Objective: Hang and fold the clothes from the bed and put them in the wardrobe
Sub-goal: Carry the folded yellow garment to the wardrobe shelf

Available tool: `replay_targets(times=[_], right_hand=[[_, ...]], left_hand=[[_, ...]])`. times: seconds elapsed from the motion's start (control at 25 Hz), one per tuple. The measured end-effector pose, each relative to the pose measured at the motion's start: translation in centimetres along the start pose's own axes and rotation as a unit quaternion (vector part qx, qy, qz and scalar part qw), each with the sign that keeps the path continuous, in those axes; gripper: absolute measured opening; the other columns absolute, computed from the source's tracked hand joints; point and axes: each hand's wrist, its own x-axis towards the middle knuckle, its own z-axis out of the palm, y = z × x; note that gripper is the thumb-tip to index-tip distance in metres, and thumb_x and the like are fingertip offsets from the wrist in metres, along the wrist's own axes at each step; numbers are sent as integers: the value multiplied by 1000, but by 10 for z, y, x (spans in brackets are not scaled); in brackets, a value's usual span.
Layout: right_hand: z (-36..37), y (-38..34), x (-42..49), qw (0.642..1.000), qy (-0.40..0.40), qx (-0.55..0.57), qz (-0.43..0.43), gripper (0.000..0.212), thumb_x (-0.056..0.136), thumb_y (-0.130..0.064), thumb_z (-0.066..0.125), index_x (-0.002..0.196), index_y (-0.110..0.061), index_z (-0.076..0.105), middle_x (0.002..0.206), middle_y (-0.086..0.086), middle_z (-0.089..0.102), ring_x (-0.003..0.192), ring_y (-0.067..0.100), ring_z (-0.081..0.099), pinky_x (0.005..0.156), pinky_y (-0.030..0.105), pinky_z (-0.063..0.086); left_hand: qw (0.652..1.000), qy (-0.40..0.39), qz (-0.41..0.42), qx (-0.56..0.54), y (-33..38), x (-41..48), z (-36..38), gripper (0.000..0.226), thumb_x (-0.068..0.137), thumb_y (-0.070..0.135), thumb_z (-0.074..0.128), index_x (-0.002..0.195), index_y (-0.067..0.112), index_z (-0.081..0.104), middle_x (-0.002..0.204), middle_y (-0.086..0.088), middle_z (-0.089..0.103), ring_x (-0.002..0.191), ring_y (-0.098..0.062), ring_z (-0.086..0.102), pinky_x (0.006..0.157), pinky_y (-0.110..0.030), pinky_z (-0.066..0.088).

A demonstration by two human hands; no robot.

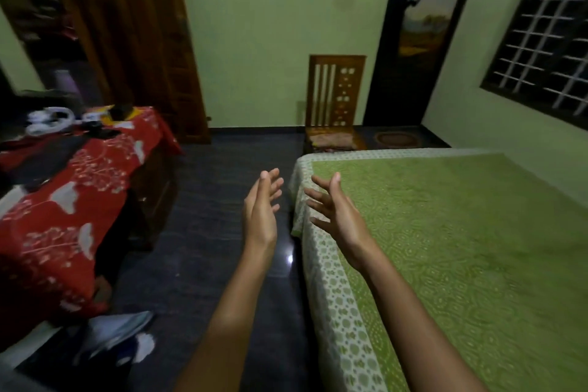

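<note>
Both hands are raised side by side, palms facing each other, not touching. The left hand (261, 210) has straight, slightly spread fingers and holds nothing; it hangs over the dark floor (206, 232), just beside the left edge of the bed (445, 248). The right hand (334, 210) is also spread and relaxed, holding nothing, above the bed's left edge near its far left corner.

The bed is on the right, under a green patterned cover with a white-patterned border hanging over the left edge.

The wardrobe (19, 19) is at the upper left with its front open. Its shelves hold stacked clothes (44, 6), dark with some red, too blurred to tell apart. A wooden door (133, 25) stands just right of it.

On the left is a worktop (79, 200) under a red floral cloth. A dark cloth (47, 159) lies flat toward its far left side. White items (49, 121) sit at the far edge, blurred, with a small dark box (121, 111) near the far right corner. A pale blue cloth (117, 331) hangs by the worktop's near end, low toward the floor.

A wooden chair (335, 95) stands against the far wall, just beyond the foot of the bed. A round mat (396, 138) lies on the floor to its right. A barred window (547, 51) is on the right wall, above the bed.
</note>
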Motion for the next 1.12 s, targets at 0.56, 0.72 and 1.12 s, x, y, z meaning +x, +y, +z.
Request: replay_targets(times=[0.56, 0.72, 1.12], right_hand=[[-64, -8, 357, 996, 80, 51, 0, 61, 94, -56, 21, 139, -21, 42, 136, 6, 52, 122, 19, 50, 105, 43, 39], [-71, -12, 465, 993, 95, 69, 3, 62, 94, -57, 22, 137, -20, 45, 130, 4, 55, 117, 17, 53, 103, 45, 41], [-119, -10, 764, 981, 161, 102, 21, 48, 97, -53, 25, 120, -23, 55, 110, 0, 63, 107, 20, 60, 95, 43, 47]], left_hand=[[996, -83, -32, 11, -60, 349, 115, 46, 101, 35, 27, 133, 11, 48, 132, -12, 53, 122, -23, 50, 92, -28, 38], [994, -96, -50, -4, -76, 455, 141, 47, 101, 33, 27, 135, 7, 46, 134, -15, 51, 124, -26, 49, 88, -25, 42], [985, -150, -82, 21, -137, 742, 235, 43, 101, 34, 27, 130, 12, 50, 119, -10, 57, 108, -19, 53, 81, -28, 42]])
